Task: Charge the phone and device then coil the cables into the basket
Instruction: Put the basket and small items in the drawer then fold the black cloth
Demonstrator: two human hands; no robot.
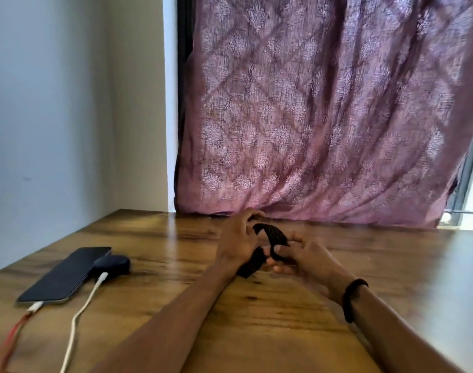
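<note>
A dark phone (68, 274) lies face up at the left of the wooden table (256, 319), with a red cable (14, 329) plugged into its near end. Beside it sits a small dark blue device (113, 265) with a white cable (79, 313) plugged in. At the table's middle, both my hands hold a bundle of black cable (273, 235). My left hand (238, 240) grips the lower part of the bundle. My right hand (297, 255) pinches a loop of it between thumb and fingers. No basket is in view.
A patterned mauve curtain (324, 117) hangs behind the table's far edge. A pale wall (68, 103) stands at the left. A black band (351, 297) circles my right wrist. A window frame (464, 200) shows at the far right.
</note>
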